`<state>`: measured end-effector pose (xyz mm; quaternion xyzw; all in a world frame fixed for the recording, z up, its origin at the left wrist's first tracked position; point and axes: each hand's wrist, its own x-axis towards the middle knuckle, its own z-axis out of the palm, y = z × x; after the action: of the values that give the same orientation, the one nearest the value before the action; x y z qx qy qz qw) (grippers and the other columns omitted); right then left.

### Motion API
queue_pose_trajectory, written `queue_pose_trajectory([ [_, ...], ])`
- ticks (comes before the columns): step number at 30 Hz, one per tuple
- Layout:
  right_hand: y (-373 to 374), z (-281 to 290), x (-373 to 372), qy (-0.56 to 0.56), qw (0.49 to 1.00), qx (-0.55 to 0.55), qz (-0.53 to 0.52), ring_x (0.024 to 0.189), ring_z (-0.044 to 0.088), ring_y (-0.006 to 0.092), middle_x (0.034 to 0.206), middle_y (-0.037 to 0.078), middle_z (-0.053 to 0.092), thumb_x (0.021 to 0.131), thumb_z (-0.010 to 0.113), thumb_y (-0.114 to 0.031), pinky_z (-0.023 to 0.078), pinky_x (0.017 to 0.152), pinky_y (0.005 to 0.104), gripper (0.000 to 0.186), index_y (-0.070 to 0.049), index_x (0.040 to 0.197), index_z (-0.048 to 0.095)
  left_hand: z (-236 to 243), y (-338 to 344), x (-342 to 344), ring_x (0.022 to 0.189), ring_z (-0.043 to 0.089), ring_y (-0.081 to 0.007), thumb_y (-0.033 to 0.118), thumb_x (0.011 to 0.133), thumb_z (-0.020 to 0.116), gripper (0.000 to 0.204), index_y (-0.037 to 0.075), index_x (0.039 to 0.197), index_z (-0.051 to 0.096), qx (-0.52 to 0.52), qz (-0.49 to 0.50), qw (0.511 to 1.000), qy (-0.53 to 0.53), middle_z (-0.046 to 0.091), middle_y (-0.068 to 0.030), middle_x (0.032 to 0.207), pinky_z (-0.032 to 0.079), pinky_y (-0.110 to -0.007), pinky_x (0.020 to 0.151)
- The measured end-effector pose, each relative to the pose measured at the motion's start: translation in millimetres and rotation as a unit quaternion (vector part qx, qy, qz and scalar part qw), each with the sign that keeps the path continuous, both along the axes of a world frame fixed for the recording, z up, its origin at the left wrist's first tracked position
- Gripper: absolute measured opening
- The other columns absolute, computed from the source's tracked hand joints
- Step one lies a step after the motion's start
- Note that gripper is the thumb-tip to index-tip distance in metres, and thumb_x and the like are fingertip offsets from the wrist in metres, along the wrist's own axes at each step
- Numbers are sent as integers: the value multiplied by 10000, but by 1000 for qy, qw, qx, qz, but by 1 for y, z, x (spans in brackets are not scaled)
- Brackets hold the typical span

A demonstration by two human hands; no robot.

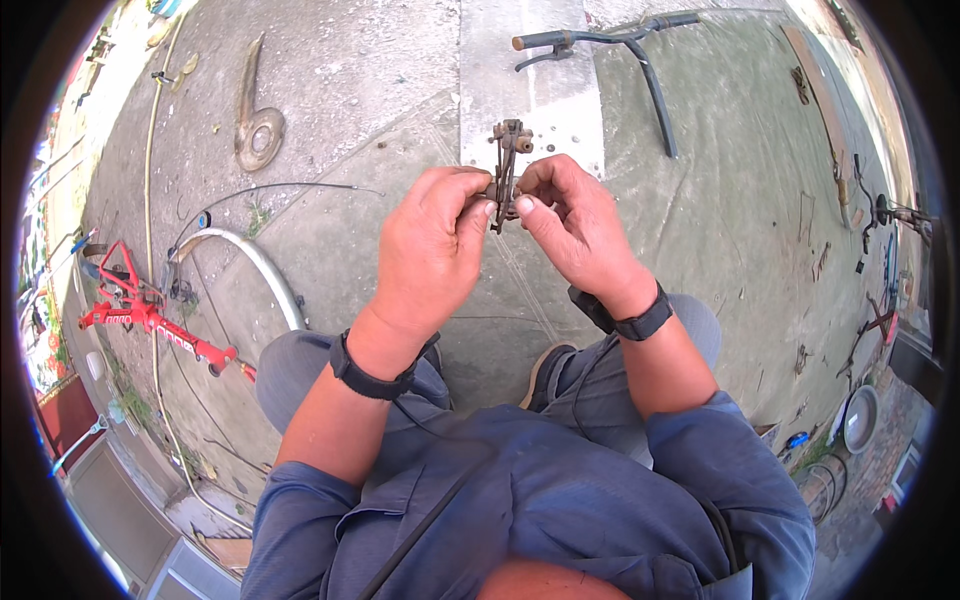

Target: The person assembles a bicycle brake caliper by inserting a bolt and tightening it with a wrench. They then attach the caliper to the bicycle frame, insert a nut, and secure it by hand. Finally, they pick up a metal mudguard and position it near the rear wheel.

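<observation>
Between my two hands, over the ground ahead of my knees, is a rusty bicycle derailleur (507, 150), held upright. It has narrow dark plates and a browner, blocky upper end. My left hand (435, 235) pinches its lower part from the left with thumb and fingertips. From the right, my right hand (575, 220) grips the same lower part, its thumb near the plates and the fingers curled. The fingertips hide some of the part's middle. Each wrist wears a black band.
A dark handlebar (640, 40) with stem lies ahead on a pale board (535, 90). Leftward are a red bicycle frame (165, 325), a curved silver fender (255, 260), a black cable (270, 188) and a coiled strip (260, 140). A round metal pan (861, 418) sits far right.
</observation>
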<state>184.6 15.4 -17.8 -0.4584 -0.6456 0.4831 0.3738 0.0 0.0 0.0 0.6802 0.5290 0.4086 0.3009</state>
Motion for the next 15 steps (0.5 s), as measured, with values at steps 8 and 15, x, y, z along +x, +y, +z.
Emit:
queue_pose_trajectory([
  [8, 2, 0, -3, -49, 998, -28, -1, 673, 552, 103, 790, 56, 590, 1017, 538, -240, 468, 604, 270, 255, -6, 923, 575, 1, -1, -1, 871, 673, -226, -28, 882, 638, 187, -6, 1067, 628, -24, -9, 1000, 4, 654, -132, 1024, 552, -303, 757],
  [15, 0, 4, -4, -34, 997, -63, 5, 709, 593, 365, 792, 186, 607, 951, 570, -211, 471, 639, 414, 198, -19, 911, 597, -1, 0, 1, 805, 662, -294, 14, 866, 662, 168, 25, 1029, 623, -4, 0, 1000, -4, 652, -136, 999, 532, -351, 688],
])
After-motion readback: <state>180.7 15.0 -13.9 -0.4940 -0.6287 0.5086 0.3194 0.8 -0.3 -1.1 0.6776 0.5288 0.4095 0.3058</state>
